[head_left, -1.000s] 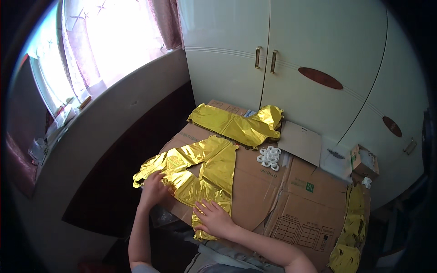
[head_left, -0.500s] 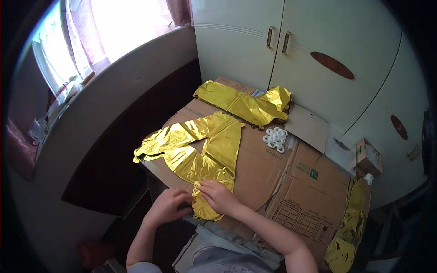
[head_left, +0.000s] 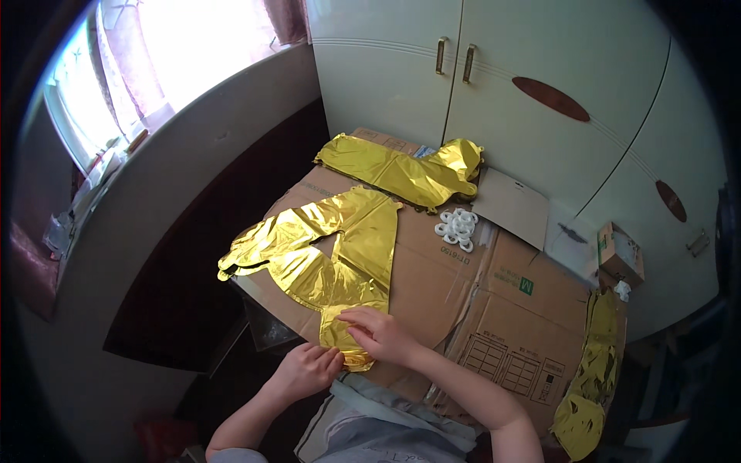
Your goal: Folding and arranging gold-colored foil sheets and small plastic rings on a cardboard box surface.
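A flat gold foil balloon [head_left: 359,231] with a triangular gap lies across the cardboard, its narrow end towards me. My left hand [head_left: 309,370] is closed at the lower left edge of that end, fingertips pinched on the foil. Over the same end rests my right hand [head_left: 380,335], its fingers stretched out on the foil and the thumb apart from them. Some of the foil under both hands is hidden. A second flat gold foil balloon [head_left: 394,170] lies beyond it at the far edge.
White rings [head_left: 457,229] are piled on the cardboard [head_left: 509,309], right of the balloon. Several gold foil pieces [head_left: 590,386] hang at the right edge. A grey-brown panel [head_left: 511,207] and a small open box [head_left: 620,255] stand near the white cupboard [head_left: 556,46].
My left hand has moved down and closed on the foil's lower edge. The near end of the balloon now looks folded shorter. My right hand stays over it; the view has shifted slightly.
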Motion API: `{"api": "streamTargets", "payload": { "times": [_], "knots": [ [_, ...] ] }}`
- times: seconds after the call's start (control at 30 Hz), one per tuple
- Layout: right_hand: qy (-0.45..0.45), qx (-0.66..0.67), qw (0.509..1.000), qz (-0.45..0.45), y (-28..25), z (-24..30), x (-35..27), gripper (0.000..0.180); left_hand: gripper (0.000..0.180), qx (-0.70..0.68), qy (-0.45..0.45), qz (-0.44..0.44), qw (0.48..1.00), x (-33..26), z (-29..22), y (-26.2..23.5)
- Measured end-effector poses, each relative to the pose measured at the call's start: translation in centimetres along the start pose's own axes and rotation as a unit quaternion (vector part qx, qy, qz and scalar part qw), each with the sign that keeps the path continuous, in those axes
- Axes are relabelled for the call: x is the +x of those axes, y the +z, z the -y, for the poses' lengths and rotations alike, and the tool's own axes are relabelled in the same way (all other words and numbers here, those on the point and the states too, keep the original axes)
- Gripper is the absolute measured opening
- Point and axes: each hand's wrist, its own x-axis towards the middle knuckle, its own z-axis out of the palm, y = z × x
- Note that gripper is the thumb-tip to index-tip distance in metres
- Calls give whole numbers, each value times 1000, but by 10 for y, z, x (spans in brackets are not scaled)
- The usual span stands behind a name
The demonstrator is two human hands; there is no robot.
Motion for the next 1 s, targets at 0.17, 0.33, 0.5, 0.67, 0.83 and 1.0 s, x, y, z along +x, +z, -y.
{"api": "streamTargets", "payload": {
  "times": [0.17, 0.33, 0.5, 0.67, 0.83, 1.0],
  "knots": [
    [-8, -4, 1000, -9, -22, 13, -9, 28, 14, -199, -108, 4, 974, 5, 21, -3],
    [-12, -69, 996, 55, -32, 10, -17, 31, 11, -291, -188, 12, 938, 3, 28, 1],
    [-2, -78, 988, 136, -25, 0, -21, 34, 12, -396, -267, 70, 876, 1, 34, 5],
    [-9, -92, 986, 135, -22, 0, -19, 33, 13, -493, -304, 101, 809, 4, 44, 9],
    [2, -115, 989, 92, -19, -4, -18, 28, 16, -557, -344, 67, 752, 4, 46, 22],
    [16, -186, 982, 17, -21, -9, -12, 17, 16, -501, -345, 33, 793, 3, 48, 26]
  ]
}}
